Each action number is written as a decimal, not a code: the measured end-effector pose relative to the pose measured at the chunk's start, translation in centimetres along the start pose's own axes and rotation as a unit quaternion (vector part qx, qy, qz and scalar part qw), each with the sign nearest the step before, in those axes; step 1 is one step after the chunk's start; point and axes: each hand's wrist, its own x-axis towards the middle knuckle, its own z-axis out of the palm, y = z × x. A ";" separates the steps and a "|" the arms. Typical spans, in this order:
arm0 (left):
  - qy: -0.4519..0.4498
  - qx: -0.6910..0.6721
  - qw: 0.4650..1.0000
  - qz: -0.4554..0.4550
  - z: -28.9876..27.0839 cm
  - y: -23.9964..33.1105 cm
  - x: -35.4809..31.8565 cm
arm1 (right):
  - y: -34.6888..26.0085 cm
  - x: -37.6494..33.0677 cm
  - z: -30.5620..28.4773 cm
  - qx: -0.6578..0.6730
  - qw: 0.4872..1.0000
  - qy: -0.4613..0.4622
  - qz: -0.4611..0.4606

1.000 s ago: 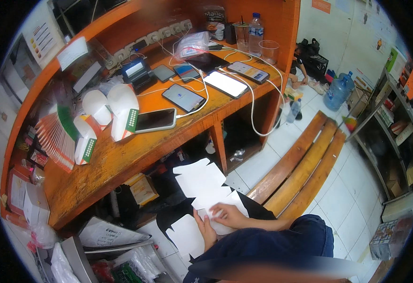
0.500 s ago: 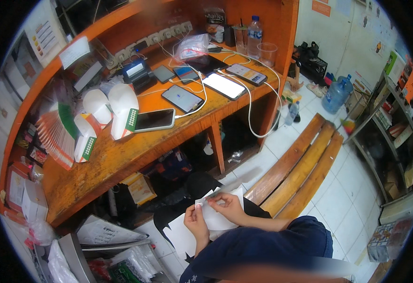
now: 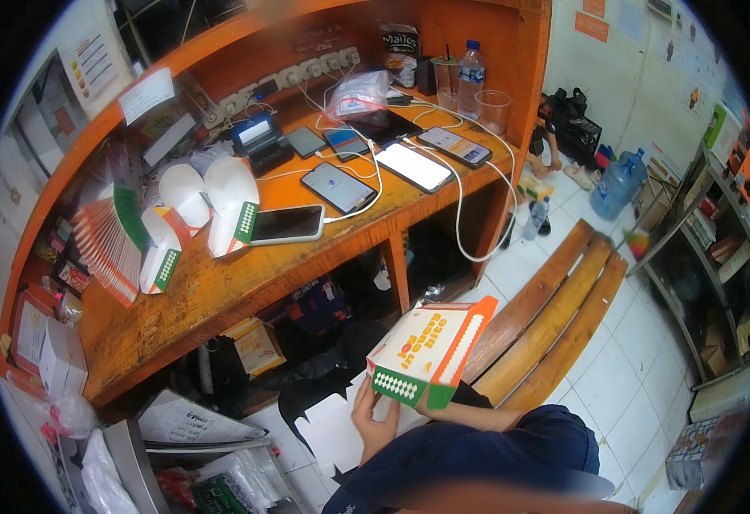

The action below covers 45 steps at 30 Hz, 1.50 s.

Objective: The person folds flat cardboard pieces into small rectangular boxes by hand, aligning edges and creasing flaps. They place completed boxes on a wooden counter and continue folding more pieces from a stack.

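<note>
Pinching, the left hand (image 3: 375, 421) holds a folded white, orange and green cardboard box (image 3: 426, 343) by its lower corner above a flat white cardboard sheet (image 3: 332, 430); the right hand is hidden behind the box, its state impossible to tell; beyond stands a scuffed orange wooden desk (image 3: 191, 300)

here's smooth card on the carton (image 3: 419, 351) before the table (image 3: 212, 287), rough scuffed wood there, glossy wooden slats (image 3: 555, 313) right of it!

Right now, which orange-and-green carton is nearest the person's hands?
The lettered carton held in the left hand, away from the orange counter; the other cartons rest on that counter.
</note>
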 end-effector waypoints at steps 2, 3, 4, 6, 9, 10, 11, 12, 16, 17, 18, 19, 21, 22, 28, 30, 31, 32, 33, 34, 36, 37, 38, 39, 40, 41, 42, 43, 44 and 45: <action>-0.038 -0.024 0.999 -0.024 0.3 0.3 0.2 | 0.1 0.0 -1.0 -0.034 0.999 0.011 0.015; -0.047 0.024 0.998 -0.024 0.2 0.3 0.4 | 0.1 0.1 -1.5 -0.049 0.998 0.015 0.020; -0.069 0.075 0.994 -0.033 -0.1 0.3 0.8 | 0.0 0.1 -1.7 -0.058 0.998 0.016 0.024; -0.004 0.030 0.994 -0.107 -0.4 0.0 1.2 | -0.1 0.4 -2.2 -0.063 0.998 -0.002 0.031; 0.145 0.015 0.989 0.010 -0.9 -0.4 0.8 | -0.4 1.3 -2.3 0.029 0.990 -0.134 0.020; 0.152 0.024 0.987 0.043 -1.1 -0.4 0.4 | -0.5 1.8 -2.3 0.141 0.961 -0.237 0.033; 0.153 0.038 0.987 0.025 -1.4 -0.3 0.0 | -0.8 2.0 -2.2 0.141 0.939 -0.291 0.114; 0.150 0.061 0.987 -0.002 -1.6 -0.2 -0.5 | -1.2 2.2 -2.1 0.166 0.915 -0.330 0.163; 0.166 0.125 0.972 0.109 -1.7 0.5 -0.5 | -4.0 1.9 -1.9 0.109 0.948 -0.294 0.061; 0.170 0.162 0.958 0.163 -1.7 0.9 -0.1 | -5.2 1.6 -1.8 0.066 0.967 -0.246 0.012; 0.173 0.199 0.940 0.216 -1.7 1.3 0.3 | -6.0 1.4 -2.4 0.158 0.964 -0.215 0.003; 0.173 0.241 0.920 0.256 -1.6 1.9 0.7 | -6.8 1.6 -2.7 0.209 0.959 -0.190 -0.014; 0.091 0.279 0.920 0.259 -1.9 3.3 1.2 | -8.2 1.9 -3.3 0.325 0.932 -0.150 -0.057; 0.060 0.295 0.923 0.241 -2.0 3.9 1.4 | -8.7 2.4 -3.5 0.382 0.905 -0.181 -0.048; 0.033 0.263 0.931 0.252 -2.8 5.1 3.0 | -9.6 3.4 -4.1 0.449 0.888 -0.095 0.034; 0.066 0.161 0.946 0.274 -2.7 4.6 3.0 | -9.3 3.4 -4.3 0.403 0.912 -0.067 -0.037; 0.083 0.103 0.950 0.283 -2.6 4.4 2.8 | -9.2 3.4 -4.2 0.360 0.927 -0.045 -0.100; 0.101 0.021 0.962 0.251 -2.3 4.1 2.6 | -9.2 3.4 -4.0 0.315 0.935 -0.022 -0.162; 0.123 -0.007 0.971 0.207 -1.9 3.9 2.5 | -9.3 3.3 -3.8 0.264 0.939 0.009 -0.222; 0.144 -0.048 0.972 0.181 -1.5 3.6 2.3 | -9.4 3.1 -3.3 0.245 0.942 0.009 -0.229; 0.155 -0.059 0.975 0.149 -1.2 3.3 2.3 | -10.0 2.7 -2.0 0.301 0.932 -0.008 -0.202; 0.161 -0.100 0.972 0.136 -1.2 3.2 2.3 | -10.3 2.5 -1.5 0.312 0.926 -0.005 -0.212; 0.168 -0.135 0.970 0.111 -1.3 3.2 2.3 | -10.4 2.5 -1.4 0.320 0.925 -0.024 -0.202; 0.178 -0.173 0.965 0.082 -1.3 3.2 2.4 | -10.4 2.4 -1.4 0.323 0.930 -0.043 -0.169; 0.154 -0.159 0.970 0.103 -1.4 3.1 2.4 | -10.4 2.5 -1.5 0.320 0.934 -0.051 -0.148; 0.135 -0.148 0.973 0.119 -1.4 3.2 2.4 | -10.4 2.6 -1.7 0.310 0.939 -0.042 -0.140; 0.124 -0.142 0.972 0.142 -1.4 3.2 2.4 | -10.4 2.6 -2.0 0.302 0.944 -0.055 -0.124; 0.096 -0.123 0.979 0.132 -1.3 3.1 2.3 | -10.3 2.8 -2.2 0.324 0.941 -0.051 -0.083; 0.076 -0.109 0.982 0.130 -1.0 3.1 2.1 | -10.3 3.0 -2.3 0.330 0.942 -0.038 -0.053; 0.043 -0.095 0.986 0.129 -0.7 3.0 2.0 | -10.4 3.2 -2.4 0.326 0.945 -0.022 -0.026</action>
